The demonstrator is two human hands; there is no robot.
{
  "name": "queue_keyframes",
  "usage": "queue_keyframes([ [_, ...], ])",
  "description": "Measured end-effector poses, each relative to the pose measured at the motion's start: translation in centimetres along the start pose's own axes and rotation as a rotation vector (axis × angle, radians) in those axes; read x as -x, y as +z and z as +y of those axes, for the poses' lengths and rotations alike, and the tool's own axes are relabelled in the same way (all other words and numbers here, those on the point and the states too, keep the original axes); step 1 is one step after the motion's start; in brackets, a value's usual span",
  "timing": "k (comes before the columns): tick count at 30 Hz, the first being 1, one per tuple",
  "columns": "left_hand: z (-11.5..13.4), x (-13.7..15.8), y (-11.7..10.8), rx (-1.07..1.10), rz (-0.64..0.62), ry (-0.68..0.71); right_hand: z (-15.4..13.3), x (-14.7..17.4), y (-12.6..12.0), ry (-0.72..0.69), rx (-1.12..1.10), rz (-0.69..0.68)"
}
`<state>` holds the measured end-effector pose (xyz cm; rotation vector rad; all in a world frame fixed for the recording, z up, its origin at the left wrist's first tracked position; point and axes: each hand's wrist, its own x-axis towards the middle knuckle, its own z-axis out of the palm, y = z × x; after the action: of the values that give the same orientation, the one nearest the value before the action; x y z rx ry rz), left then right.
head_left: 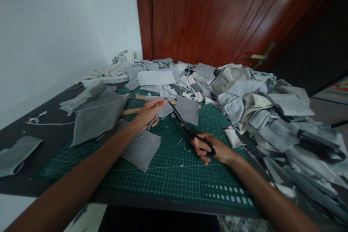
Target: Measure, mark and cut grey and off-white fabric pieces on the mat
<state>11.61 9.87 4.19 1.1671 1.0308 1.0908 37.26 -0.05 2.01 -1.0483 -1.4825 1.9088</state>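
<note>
Over the middle of a green cutting mat (174,174), my left hand (149,113) pinches a small piece of grey fabric (164,110). Black-handled scissors (182,124) are gripped in my right hand (205,147), fingers through the handles. Their blade tips point up and left, reaching the edge of the fabric by my left fingertips. Whether the blades touch the cloth I cannot tell. Below my left wrist lies a flat grey fabric piece (144,148) on the mat. Another grey square (187,108) rests just behind the scissors.
Heaped fabric scraps (244,94) line the back and right of the dark table (54,127). Wooden strips (132,111) lie behind my left hand. A larger grey cloth (98,116) is at left, and a small stuffed pouch (233,138) at right. A wooden door (201,18) stands behind.
</note>
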Motion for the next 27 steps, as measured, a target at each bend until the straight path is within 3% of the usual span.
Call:
queue_keyframes([
  [8,-0.53,-0.41,-0.39,-0.015,-0.022,-0.010,-0.24,0.13,0.02,0.054,0.006,-0.016],
  [12,-0.47,-0.43,-0.47,-0.014,-0.067,-0.001,-0.02,0.12,-0.17,0.037,0.007,-0.040],
  [21,0.00,-0.10,-0.03,0.002,-0.030,-0.032,-0.05,0.02,-0.15,0.007,-0.007,-0.059],
  [27,-0.11,-0.02,-0.10,-0.015,-0.090,-0.033,-0.16,0.08,0.12,0.005,-0.023,-0.037],
])
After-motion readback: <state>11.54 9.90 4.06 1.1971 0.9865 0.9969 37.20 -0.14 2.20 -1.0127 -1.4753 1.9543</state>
